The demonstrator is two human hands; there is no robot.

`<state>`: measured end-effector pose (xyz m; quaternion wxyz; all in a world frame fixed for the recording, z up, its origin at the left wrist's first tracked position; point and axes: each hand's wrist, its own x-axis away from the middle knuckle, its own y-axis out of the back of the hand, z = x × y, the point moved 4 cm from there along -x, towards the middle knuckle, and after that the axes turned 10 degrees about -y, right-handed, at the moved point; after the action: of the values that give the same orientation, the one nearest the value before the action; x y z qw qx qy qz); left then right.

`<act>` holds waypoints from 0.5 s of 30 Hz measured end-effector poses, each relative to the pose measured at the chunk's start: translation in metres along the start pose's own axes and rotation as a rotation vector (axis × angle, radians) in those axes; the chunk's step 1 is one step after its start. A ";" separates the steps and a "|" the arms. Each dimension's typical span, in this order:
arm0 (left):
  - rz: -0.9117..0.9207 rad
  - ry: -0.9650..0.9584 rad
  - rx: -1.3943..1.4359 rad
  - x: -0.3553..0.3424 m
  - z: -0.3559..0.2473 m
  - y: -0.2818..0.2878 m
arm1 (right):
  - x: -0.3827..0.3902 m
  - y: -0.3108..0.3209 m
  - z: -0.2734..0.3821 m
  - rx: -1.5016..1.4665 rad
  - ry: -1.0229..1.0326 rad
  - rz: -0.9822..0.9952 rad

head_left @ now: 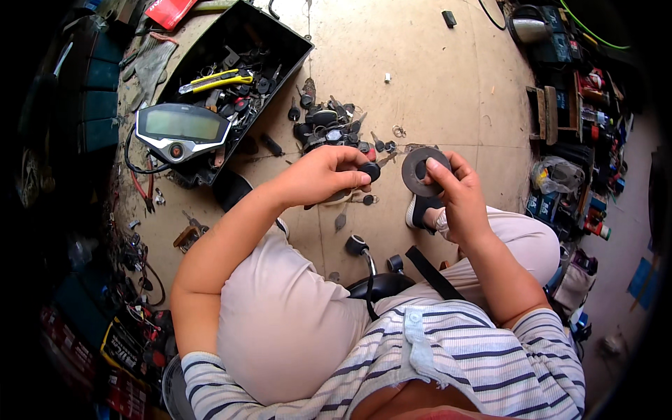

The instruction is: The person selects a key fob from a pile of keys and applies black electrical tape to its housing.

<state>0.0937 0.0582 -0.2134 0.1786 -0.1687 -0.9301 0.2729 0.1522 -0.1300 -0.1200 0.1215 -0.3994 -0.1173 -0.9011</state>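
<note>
Head | left hand (318, 175) pinches black disc (369, 170) | right hand (462, 196) pinches ring (409, 169), face up

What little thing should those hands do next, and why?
Perhaps bring the dark ring in the right hand a little nearer the small black piece in the left hand: both are gripped, side by side, with a gap showing between.

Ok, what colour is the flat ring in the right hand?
Dark grey; the flat ring shows in the head view.

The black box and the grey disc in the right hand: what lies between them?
In the head view, a pile of keys lies on the floor between the black box and the grey disc.
</note>
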 end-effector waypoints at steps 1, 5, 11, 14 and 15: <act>0.020 0.025 0.008 0.000 0.001 0.000 | 0.000 -0.001 0.001 -0.001 0.010 0.007; 0.081 0.025 -0.033 0.002 0.003 -0.001 | 0.002 -0.011 0.001 0.058 0.026 0.047; -0.207 0.057 0.582 0.001 0.001 0.008 | -0.001 -0.003 -0.002 0.042 -0.023 -0.038; -0.262 0.015 0.922 0.002 0.000 0.016 | 0.002 -0.007 0.003 0.076 -0.041 -0.050; -0.201 -0.021 1.009 0.000 0.000 0.018 | 0.004 -0.010 0.002 0.075 -0.037 -0.036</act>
<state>0.0975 0.0726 -0.2236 0.2540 0.0314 -0.6961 0.6708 0.1485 -0.1205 -0.1169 0.1178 -0.4089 -0.1605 -0.8906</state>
